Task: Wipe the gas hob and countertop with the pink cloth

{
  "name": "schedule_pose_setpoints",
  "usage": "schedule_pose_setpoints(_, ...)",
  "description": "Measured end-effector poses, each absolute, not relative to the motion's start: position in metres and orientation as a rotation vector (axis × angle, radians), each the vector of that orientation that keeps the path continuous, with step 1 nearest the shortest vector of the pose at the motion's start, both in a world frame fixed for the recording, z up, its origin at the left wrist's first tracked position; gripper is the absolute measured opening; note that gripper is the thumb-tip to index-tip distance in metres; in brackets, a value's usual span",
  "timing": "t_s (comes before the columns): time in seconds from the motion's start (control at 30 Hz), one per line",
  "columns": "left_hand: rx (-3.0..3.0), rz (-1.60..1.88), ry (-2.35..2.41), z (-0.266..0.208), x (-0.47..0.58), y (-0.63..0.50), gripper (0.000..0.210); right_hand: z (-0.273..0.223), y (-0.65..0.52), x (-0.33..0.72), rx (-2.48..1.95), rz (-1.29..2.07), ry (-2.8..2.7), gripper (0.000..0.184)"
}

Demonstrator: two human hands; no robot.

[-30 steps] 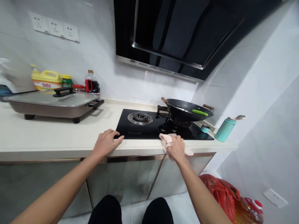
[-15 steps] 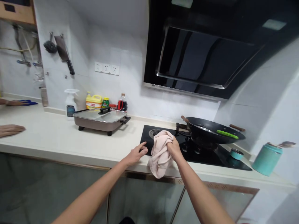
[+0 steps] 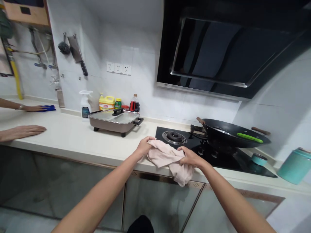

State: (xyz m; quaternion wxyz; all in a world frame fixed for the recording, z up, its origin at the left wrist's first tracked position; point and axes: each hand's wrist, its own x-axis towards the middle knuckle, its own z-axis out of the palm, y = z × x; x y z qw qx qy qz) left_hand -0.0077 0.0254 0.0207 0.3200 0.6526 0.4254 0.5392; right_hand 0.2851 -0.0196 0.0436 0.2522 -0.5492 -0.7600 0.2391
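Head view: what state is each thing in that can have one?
Left hand: gripping pink cloth
Right hand: gripping pink cloth
Pink cloth: crumpled, partly hanging down
Rectangular pan: covered
Wok: uncovered
Left burner: bare, no visible flame
Cleaver: hanging
Spray bottle: upright
Blue cloth: bunched, under co-worker's hand

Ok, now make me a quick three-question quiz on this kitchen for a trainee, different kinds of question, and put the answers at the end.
1. What do the wearer's left hand and right hand both hold?
A) the cleaver
B) the pink cloth
C) the spray bottle
2. True or false: the wok sits open side up over the stove.
3. Fill in the colour: a co-worker's hand touches a ... cloth.

Key:
1. B
2. True
3. Blue
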Motion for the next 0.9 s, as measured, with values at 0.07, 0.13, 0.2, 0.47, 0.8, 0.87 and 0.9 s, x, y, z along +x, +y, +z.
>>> schedule_pose_setpoints(0.07,1.781,1.375,1.149,0.021,-0.020,0.025,0.027,0.034,-0.027,0.291,-1.502,0.671,-2.086,0.077)
schedule_pose_setpoints(0.13,1.855,1.300,1.171,0.018,-0.035,0.019,0.028,0.025,-0.032,0.295,-1.448,0.740,-2.130,0.080)
schedule_pose_setpoints(0.2,1.921,1.203,1.192,0.014,-0.051,0.010,0.031,0.015,-0.032,0.298,-1.371,0.777,-2.135,0.069)
schedule_pose_setpoints(0.47,2.047,0.939,1.262,0.008,-0.079,-0.022,0.058,-0.019,-0.016,0.280,-1.368,0.446,-2.033,0.040)
schedule_pose_setpoints(0.8,1.898,1.297,1.367,0.011,-0.087,-0.017,0.036,-0.026,-0.041,0.293,-1.563,0.205,-2.012,0.034)
schedule_pose_setpoints(0.87,1.911,1.301,1.346,0.017,-0.091,-0.021,0.049,-0.020,-0.046,0.285,-1.594,0.115,-2.038,0.029)
schedule_pose_setpoints(0.9,1.920,1.298,1.333,0.020,-0.094,-0.024,0.051,-0.016,-0.048,0.280,-1.585,0.064,-2.035,0.030)
